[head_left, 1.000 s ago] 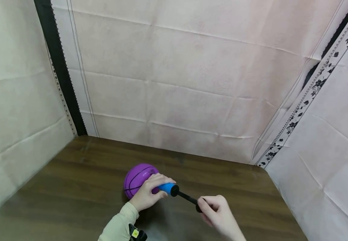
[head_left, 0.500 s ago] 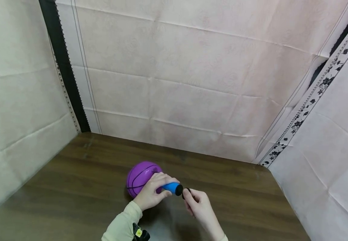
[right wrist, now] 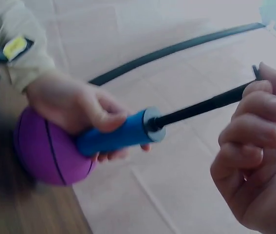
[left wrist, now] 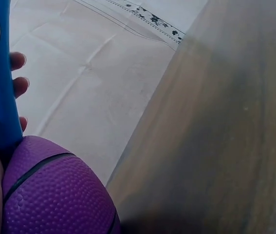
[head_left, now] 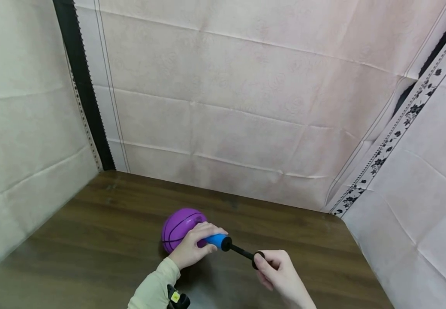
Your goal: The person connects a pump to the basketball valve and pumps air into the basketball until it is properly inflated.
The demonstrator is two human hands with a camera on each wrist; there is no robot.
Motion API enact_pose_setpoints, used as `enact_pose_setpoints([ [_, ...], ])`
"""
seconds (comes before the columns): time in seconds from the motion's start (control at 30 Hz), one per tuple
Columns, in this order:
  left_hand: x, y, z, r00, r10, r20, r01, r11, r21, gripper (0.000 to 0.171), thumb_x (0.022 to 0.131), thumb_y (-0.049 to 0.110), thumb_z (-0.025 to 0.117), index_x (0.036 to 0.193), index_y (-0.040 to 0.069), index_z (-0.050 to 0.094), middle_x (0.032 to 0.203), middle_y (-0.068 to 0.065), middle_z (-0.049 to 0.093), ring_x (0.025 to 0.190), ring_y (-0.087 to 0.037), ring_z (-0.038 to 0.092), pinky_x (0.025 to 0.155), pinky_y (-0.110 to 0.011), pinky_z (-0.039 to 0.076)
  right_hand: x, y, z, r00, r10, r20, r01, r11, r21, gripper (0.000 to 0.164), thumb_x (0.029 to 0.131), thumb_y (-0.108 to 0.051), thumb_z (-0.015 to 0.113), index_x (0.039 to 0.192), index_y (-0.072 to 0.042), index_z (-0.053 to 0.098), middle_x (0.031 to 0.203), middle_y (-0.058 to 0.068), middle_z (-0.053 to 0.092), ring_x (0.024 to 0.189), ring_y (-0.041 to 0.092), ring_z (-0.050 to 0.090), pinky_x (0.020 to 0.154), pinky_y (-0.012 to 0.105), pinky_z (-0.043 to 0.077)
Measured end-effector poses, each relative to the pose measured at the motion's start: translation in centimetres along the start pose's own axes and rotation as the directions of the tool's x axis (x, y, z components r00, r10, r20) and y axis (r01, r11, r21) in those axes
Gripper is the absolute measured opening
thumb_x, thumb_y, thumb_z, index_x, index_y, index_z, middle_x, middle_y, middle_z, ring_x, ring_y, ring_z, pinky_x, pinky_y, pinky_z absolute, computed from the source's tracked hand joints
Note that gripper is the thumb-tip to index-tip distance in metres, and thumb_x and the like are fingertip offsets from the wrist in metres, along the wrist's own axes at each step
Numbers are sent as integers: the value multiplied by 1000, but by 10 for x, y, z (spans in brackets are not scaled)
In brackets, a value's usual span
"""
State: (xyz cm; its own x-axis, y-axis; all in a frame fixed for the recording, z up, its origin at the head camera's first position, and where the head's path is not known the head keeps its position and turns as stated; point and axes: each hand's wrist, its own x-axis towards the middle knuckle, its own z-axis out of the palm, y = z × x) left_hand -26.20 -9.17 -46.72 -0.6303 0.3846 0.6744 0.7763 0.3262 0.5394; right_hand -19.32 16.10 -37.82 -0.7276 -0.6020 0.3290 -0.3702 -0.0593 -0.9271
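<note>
A purple ball (head_left: 180,227) with black lines sits on the wooden table. The blue barrel of a hand pump (head_left: 216,241) points away from it, its inner end right against the ball in the left wrist view. My left hand (head_left: 196,244) grips that barrel, fingers wrapped over it. A black rod (right wrist: 206,108) extends from the barrel's black cap. At the rod's outer end my right hand (head_left: 281,272) pinches the black handle (head_left: 257,260) between thumb and fingers. Where the pump meets the ball is mostly hidden by the left hand.
The brown wooden table (head_left: 103,240) carries the ball. Pale creased cloth (head_left: 223,94) hangs behind it and along both sides, with a black strip (head_left: 84,86) at the left corner and a floral border at the right.
Half a second ago my right hand had pushed the pump handle in close to the barrel. Now it is drawn back out to the right, rod exposed again. The left hand keeps its grip.
</note>
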Motion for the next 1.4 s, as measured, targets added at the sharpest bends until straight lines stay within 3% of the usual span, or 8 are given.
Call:
enact_pose_setpoints([
  [0.33, 1, 2, 12, 996, 92, -3, -92, 995, 24, 36, 90, 25, 65, 125, 25, 59, 113, 7, 68, 100, -9, 56, 96, -40, 40, 21, 34, 18, 966, 218, -139, -215, 976, 32, 46, 104, -18, 45, 69, 12, 40, 50, 0, 35, 43, 0, 35, 40, 19, 27],
  [0.47, -1, 1, 10, 997, 79, -8, -79, 996, 30, 38, 86, 23, 69, 123, 27, 61, 113, 8, 68, 102, -8, 57, 96, -38, 40, 23, 41, 20, 969, 211, -131, -212, 977, 13, 45, 104, -16, 44, 68, 12, 41, 50, 3, 35, 43, 0, 35, 40, 19, 27],
  [0.57, -3, 0, 7, 998, 63, -3, -63, 998, 29, 42, 83, 18, 71, 124, 26, 61, 115, 7, 67, 106, -10, 57, 98, -39, 40, 18, 36, 15, 983, 154, -102, -151, 988, 36, 43, 104, -12, 43, 67, 9, 42, 50, 14, 31, 42, -1, 33, 38, 19, 24],
  [0.77, -6, -4, -3, 997, 1, -78, 4, 998, 67, 44, 82, 17, 74, 122, 29, 62, 117, 11, 68, 111, -11, 56, 102, -44, 38, 2, 17, -5, 992, -126, -23, 128, 982, 139, 42, 104, 0, 29, 62, 1, 36, 48, 14, 26, 38, 18, 22, 36, 22, 19],
  [0.9, -6, -5, -7, 996, -8, -87, 16, 995, 97, 41, 84, 20, 73, 122, 31, 62, 116, 13, 68, 110, -10, 56, 101, -46, 39, 1, 18, -13, 985, -169, 29, 162, 972, 169, 41, 104, 2, 28, 64, 1, 36, 49, 14, 26, 40, 21, 22, 37, 24, 19],
  [1.07, -4, -5, -2, 996, 9, -93, 4, 990, 143, 37, 84, 24, 73, 120, 30, 63, 111, 13, 68, 105, -9, 56, 98, -46, 38, 9, 37, -4, 998, 10, -69, 2, 986, 170, 42, 105, -7, 34, 66, 8, 35, 47, 5, 30, 39, 12, 25, 36, 23, 18],
  [1.2, -1, -3, 5, 997, 45, -61, -35, 986, 166, 35, 87, 30, 69, 121, 30, 63, 110, 12, 68, 102, -8, 56, 95, -41, 39, 19, 51, 13, 968, 198, -152, -178, 974, 138, 47, 105, -18, 41, 73, 16, 38, 50, -10, 40, 42, 0, 35, 40, 18, 27],
  [1.4, -1, -3, 6, 995, 71, -68, -59, 984, 168, 37, 83, 30, 72, 120, 30, 64, 111, 12, 68, 104, -8, 56, 96, -38, 40, 24, 51, 21, 935, 288, -207, -280, 958, 66, 52, 103, -24, 47, 78, 22, 45, 49, -10, 40, 42, 1, 35, 44, 16, 29],
])
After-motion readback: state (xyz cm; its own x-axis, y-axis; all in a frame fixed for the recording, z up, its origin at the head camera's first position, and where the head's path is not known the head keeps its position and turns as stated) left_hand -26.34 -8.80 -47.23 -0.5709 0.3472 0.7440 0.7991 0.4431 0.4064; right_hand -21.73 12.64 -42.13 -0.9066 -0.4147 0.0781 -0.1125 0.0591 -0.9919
